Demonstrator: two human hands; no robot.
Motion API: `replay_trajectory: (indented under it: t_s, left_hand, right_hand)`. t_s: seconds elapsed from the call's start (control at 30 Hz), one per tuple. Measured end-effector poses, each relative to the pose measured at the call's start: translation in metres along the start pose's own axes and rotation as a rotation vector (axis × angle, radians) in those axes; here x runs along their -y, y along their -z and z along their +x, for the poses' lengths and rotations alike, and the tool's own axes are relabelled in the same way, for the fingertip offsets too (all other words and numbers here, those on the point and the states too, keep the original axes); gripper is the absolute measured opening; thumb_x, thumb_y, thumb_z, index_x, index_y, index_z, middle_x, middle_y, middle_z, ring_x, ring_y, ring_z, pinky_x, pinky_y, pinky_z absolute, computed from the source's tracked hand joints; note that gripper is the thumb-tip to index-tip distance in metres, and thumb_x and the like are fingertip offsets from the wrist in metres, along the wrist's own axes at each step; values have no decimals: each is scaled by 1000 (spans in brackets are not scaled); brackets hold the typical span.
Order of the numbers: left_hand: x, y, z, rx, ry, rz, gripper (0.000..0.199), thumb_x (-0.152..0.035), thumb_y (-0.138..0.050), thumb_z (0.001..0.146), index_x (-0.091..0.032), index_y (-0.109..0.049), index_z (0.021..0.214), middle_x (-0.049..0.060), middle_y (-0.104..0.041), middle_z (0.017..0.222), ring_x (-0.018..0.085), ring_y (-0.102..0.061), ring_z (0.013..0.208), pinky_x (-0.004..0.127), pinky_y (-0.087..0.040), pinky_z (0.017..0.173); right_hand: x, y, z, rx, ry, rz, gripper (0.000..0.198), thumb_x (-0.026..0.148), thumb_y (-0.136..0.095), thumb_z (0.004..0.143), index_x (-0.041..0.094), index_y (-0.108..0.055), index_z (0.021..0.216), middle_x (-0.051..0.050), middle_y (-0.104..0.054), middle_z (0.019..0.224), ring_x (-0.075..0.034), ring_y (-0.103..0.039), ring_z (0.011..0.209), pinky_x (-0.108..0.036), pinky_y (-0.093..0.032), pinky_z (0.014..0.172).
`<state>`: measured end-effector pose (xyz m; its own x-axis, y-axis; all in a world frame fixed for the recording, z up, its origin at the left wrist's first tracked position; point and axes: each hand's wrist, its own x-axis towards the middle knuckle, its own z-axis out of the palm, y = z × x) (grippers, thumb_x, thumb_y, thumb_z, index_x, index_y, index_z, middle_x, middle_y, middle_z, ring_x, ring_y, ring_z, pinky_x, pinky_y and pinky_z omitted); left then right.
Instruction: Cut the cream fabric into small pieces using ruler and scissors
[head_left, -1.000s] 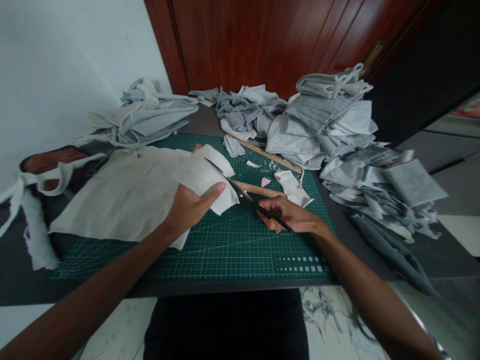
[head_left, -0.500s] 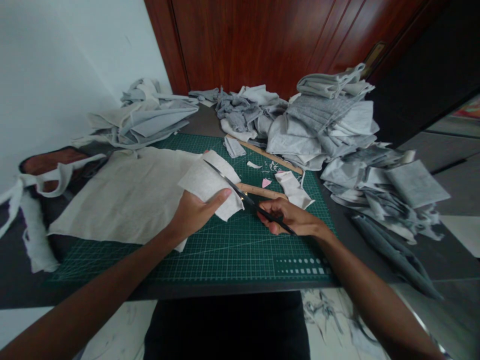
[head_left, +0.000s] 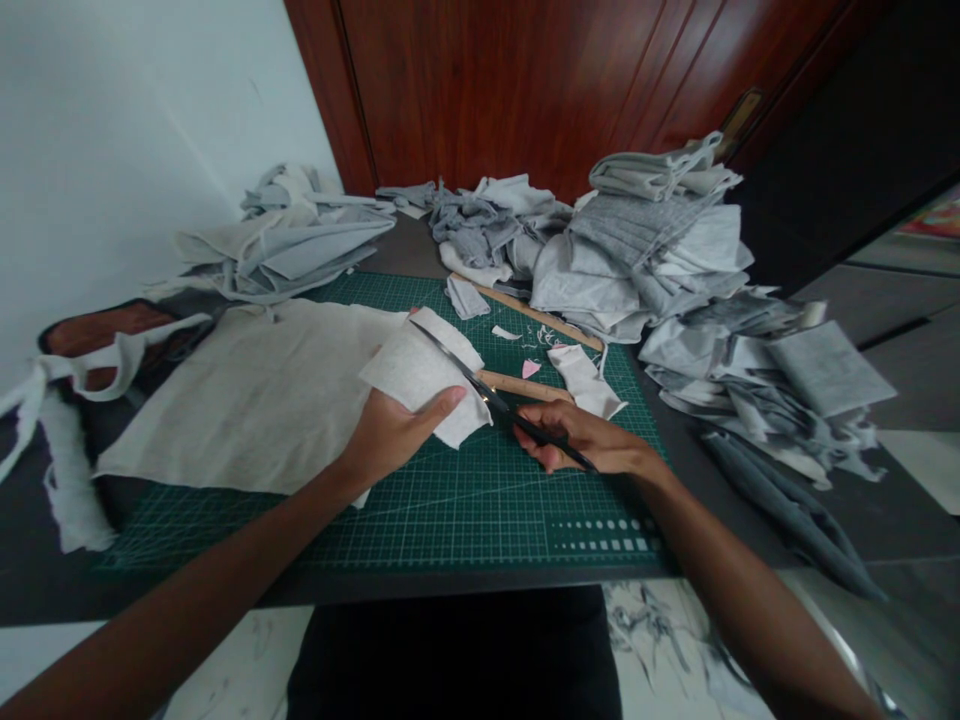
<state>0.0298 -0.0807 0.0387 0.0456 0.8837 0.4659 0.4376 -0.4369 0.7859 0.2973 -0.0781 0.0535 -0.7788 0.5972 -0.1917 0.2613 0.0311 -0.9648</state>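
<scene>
My left hand [head_left: 394,430] grips a small off-white piece of fabric [head_left: 416,365], its thumb lying on top and its other fingers mostly hidden beneath. In my right hand [head_left: 574,437] is a pair of black-handled scissors [head_left: 504,408]. Their blade lies across the fabric piece, pointing to the upper left. How far the blades are parted is hard to make out. A larger off-white cloth [head_left: 262,395] is spread flat to the left, partly under my left hand. All this is over a green cutting mat [head_left: 450,520].
Fabric heaps stand at the back left [head_left: 300,245] and back right [head_left: 637,240], with more grey scraps [head_left: 750,360] at right. Wooden rulers [head_left: 525,385], a white scrap [head_left: 585,380] and a pink scrap [head_left: 531,368] lie on the mat. A brown oval item [head_left: 112,335] sits far left.
The view has shifted very slightly. Both hands, the fabric piece and the scissors keep nearly the same places.
</scene>
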Motion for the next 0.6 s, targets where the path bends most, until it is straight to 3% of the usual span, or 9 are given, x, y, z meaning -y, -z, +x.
replay_trajectory:
  t_s: [0.27, 0.6]
  left_hand:
    - [-1, 0, -2, -3, 29, 31, 62, -55, -72, 89, -24, -52, 139, 11, -74, 121, 31, -61, 134, 52, -48, 118]
    - [1, 0, -2, -13, 56, 27, 64, -54, -74, 86, -26, -52, 138, 10, -74, 123, 32, -63, 131, 53, -50, 115]
  right_hand:
    - [1, -2, 2, -37, -77, -53, 39, 51, -72, 88, 18, -51, 84, 5, -46, 72, -7, -39, 61, -19, -31, 50]
    - [5, -3, 3, -66, 6, -156, 46, 57, -77, 83, 18, -52, 82, 6, -45, 69, -8, -38, 59, -21, -30, 50]
